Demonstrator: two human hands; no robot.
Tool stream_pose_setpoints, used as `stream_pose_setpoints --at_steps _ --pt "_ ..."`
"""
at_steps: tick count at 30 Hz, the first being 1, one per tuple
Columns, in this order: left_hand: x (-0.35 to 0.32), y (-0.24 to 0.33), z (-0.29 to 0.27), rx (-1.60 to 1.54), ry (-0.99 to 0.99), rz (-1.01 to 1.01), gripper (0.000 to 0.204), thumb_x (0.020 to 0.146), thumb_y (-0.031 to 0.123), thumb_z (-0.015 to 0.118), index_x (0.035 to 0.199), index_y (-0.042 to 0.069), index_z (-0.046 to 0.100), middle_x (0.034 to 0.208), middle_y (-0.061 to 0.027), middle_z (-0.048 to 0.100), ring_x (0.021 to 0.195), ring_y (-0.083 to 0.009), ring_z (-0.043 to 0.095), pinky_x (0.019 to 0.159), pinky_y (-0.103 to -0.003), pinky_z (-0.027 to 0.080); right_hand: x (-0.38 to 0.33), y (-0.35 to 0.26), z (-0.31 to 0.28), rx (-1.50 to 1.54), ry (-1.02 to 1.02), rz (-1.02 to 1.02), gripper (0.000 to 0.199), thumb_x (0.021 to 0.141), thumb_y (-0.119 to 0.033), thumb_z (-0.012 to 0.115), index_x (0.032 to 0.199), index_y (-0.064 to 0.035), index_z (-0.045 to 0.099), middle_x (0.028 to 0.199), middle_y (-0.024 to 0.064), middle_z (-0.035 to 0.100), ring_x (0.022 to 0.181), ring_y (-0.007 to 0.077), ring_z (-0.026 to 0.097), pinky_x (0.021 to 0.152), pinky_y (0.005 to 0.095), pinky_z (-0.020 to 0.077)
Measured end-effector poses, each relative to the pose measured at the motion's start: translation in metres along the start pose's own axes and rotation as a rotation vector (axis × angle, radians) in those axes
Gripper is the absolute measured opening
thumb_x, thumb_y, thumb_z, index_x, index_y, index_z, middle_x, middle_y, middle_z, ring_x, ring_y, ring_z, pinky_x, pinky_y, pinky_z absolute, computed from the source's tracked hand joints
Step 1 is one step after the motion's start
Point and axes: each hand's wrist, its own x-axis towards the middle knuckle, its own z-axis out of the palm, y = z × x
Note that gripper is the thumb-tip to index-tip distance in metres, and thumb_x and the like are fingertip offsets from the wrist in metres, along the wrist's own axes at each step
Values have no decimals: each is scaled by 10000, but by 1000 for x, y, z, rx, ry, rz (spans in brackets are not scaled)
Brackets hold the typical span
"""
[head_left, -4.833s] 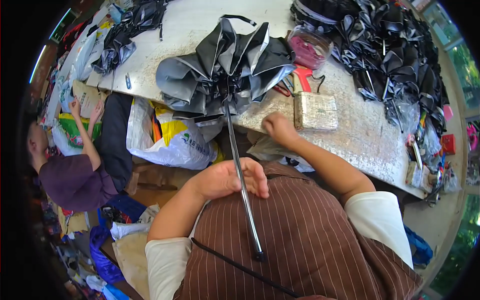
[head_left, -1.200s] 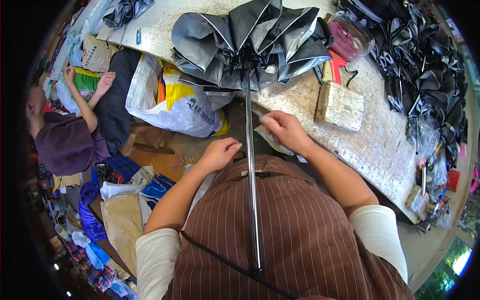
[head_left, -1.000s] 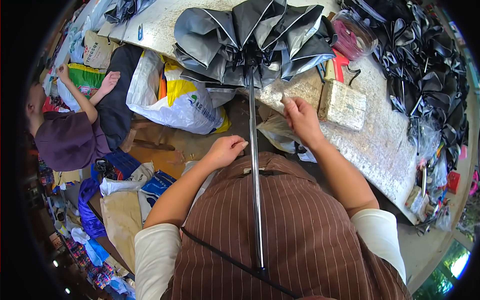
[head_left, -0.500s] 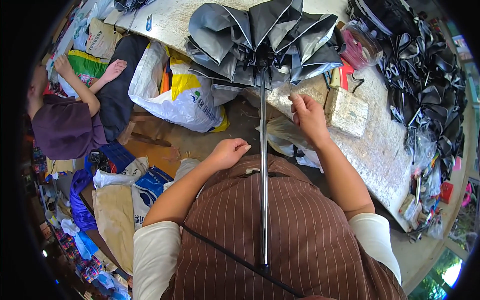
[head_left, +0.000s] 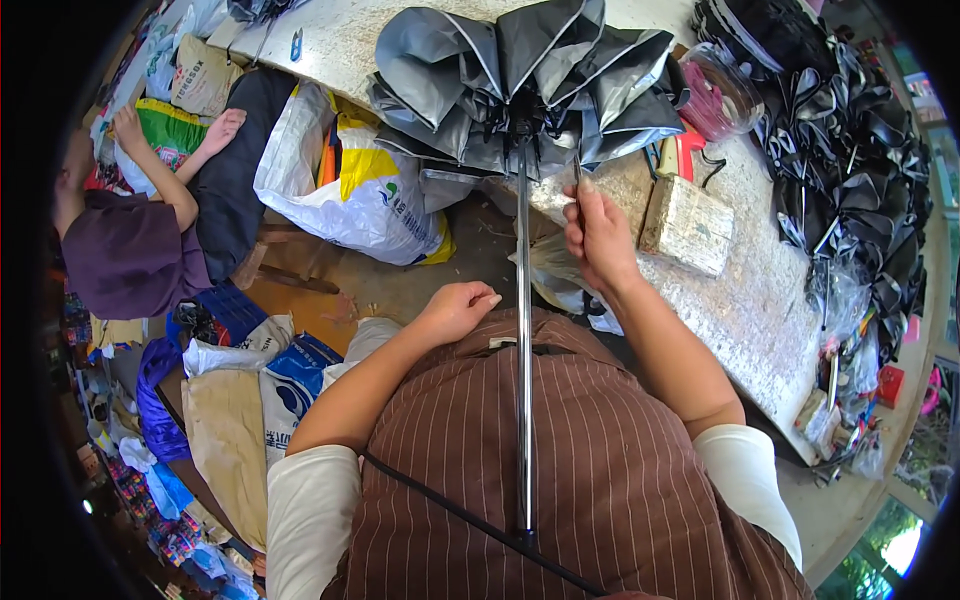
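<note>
One silver-black umbrella (head_left: pixel 548 45) is overhanging the table (head_left: pixel 745 310); right hand (head_left: pixel 603 235) is pinching a slender rod (head_left: pixel 577 170); left hand (head_left: pixel 455 312) is resting half-curled, grip unclear from here.

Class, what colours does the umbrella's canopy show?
The canopy is silver-grey and blackish, with pale edges; the head view shows it best.

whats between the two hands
In the head view, the umbrella shaft runs between the left hand and right hand; part of a pale bag shows behind it.
</note>
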Motion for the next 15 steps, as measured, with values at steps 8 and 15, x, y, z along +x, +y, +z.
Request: stream_pose_setpoints --at_steps 8,15 --pt "-4 -11 -2 47 31 -40 235 892 241 558 903 22 643 681 -21 584 592 -129 489 581 -250 426 0 24 -2 -204 -123 -15 263 936 -311 522 985 -52 526 663 -15 477 452 40 374 387 170 291" --pt "-8 -19 -8 37 9 -69 203 901 197 551 906 11 633 678 -24 577 591 -113 479 566 -231 417 -9 60 12 -51 -192 5 229 937 -267 521 983 -44 504 643 -8 471 455 48 378 392 176 303"
